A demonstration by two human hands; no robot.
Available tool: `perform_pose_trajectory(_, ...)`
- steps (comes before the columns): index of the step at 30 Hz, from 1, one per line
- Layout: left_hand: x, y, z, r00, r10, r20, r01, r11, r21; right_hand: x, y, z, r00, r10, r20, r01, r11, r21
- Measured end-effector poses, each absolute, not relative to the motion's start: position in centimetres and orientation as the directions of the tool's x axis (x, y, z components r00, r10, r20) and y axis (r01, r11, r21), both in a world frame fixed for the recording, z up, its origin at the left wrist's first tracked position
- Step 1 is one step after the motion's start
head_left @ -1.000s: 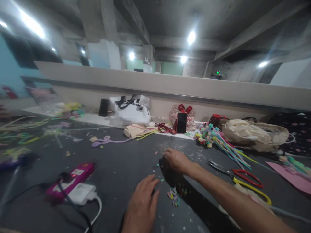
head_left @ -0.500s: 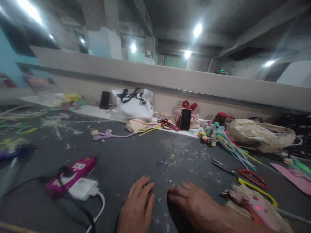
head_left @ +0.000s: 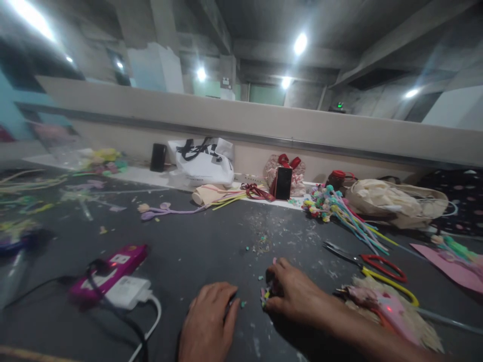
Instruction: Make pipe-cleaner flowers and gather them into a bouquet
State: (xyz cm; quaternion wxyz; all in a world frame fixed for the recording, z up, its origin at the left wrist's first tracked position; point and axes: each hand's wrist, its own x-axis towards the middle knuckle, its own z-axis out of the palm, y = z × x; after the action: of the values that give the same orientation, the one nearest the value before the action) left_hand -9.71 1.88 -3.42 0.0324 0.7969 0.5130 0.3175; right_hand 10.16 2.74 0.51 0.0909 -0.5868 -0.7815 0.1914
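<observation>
While the right hand is laid on the dark tabletop, a small heap of coloured scraps is gathered under its fingertips, at the 9 o'clock side of the hand. The scraps are tiny and blurred, so no long axis and no pointing direction can be told for them; only a loose pile is seen. The fingers of the right hand are curled over the pile and touch it, but whether a piece is really pinched cannot be told. The left hand is placed flat on the tabletop at 8 o'clock from the pile, just beside it, with fingers relaxed and nothing held. One more green crumb is seen between the two hands.

The surface is dark grey and is sprinkled with pale dust and crumbs towards 12 o'clock. At 3 o'clock from the right hand the scissors with red and yellow handles are laid, their blades pointing to 10 o'clock. At 9 o'clock a pink power strip with a white charger is found. At the far edge a white bag, a black phone stood upright and a bundle of coloured sticks are kept. Behind them a beige low wall is seen, and a concrete ceiling with bright lamps.
</observation>
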Motion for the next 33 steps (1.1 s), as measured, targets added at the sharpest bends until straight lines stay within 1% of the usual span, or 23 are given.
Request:
perform_pose_trajectory(3, -9.9, 1.8, -3.3, 0.272, 0.833, 0.482, 0.791, -0.479, 0.380, 9.3, 2.9, 0.4, -0.403, 0.914, -0.040, 0.819, 0.341, -0.462)
perform_pose_trajectory(5, -9.9, 1.7, -3.3, 0.264, 0.833, 0.486, 0.786, -0.478, 0.392, 9.8, 3.3, 0.8, -0.447, 0.894, -0.029, 0.788, 0.378, -0.486)
perform_pose_trajectory(7, -9.9, 1.7, -3.2, 0.254, 0.840, 0.480, 0.781, -0.471, 0.411, 11.0, 4.1, 1.5, -0.415, 0.909, -0.037, 0.804, 0.347, -0.483)
perform_pose_trajectory(10, -9.8, 1.8, -3.3, 0.252, 0.846, 0.470, 0.774, -0.468, 0.427, 12.8, 5.6, 2.0, -0.309, 0.950, -0.033, 0.860, 0.265, -0.437)
perform_pose_trajectory(14, -9.7, 2.0, -3.3, 0.259, 0.850, 0.458, 0.770, -0.468, 0.433, 12.2, 6.9, 1.1, -0.278, 0.961, 0.003, 0.888, 0.258, -0.382)
perform_pose_trajectory(17, -9.6, 1.9, -3.2, 0.255, 0.854, 0.452, 0.773, -0.461, 0.435, 9.4, 6.2, 0.5, -0.342, 0.939, 0.011, 0.869, 0.321, -0.376)
perform_pose_trajectory(21, -9.8, 1.7, -3.2, 0.247, 0.869, 0.429, 0.775, -0.443, 0.451, 7.6, 4.6, 1.1, -0.478, 0.878, -0.008, 0.809, 0.437, -0.393)
perform_pose_trajectory(22, -9.8, 1.7, -3.2, 0.247, 0.870, 0.428, 0.771, -0.444, 0.456, 8.0, 4.4, 1.5, -0.478, 0.878, 0.004, 0.802, 0.438, -0.405)
perform_pose_trajectory(24, -9.8, 1.6, -3.2, 0.243, 0.871, 0.427, 0.764, -0.443, 0.470, 9.5, 4.3, 2.0, -0.416, 0.909, 0.027, 0.815, 0.386, -0.433)
perform_pose_trajectory(27, -9.7, 1.6, -3.2, 0.224, 0.875, 0.430, 0.760, -0.433, 0.484, 11.8, 4.1, 2.0, -0.318, 0.948, -0.021, 0.851, 0.276, -0.447)
perform_pose_trajectory(29, -9.6, 1.6, -3.2, 0.216, 0.874, 0.436, 0.763, -0.430, 0.483, 12.0, 3.6, 1.8, -0.322, 0.945, -0.057, 0.863, 0.268, -0.429)
perform_pose_trajectory(33, -9.5, 1.8, -3.3, 0.217, 0.858, 0.465, 0.766, -0.445, 0.463, 9.2, 2.2, 0.9, -0.357, 0.932, -0.066, 0.861, 0.302, -0.409)
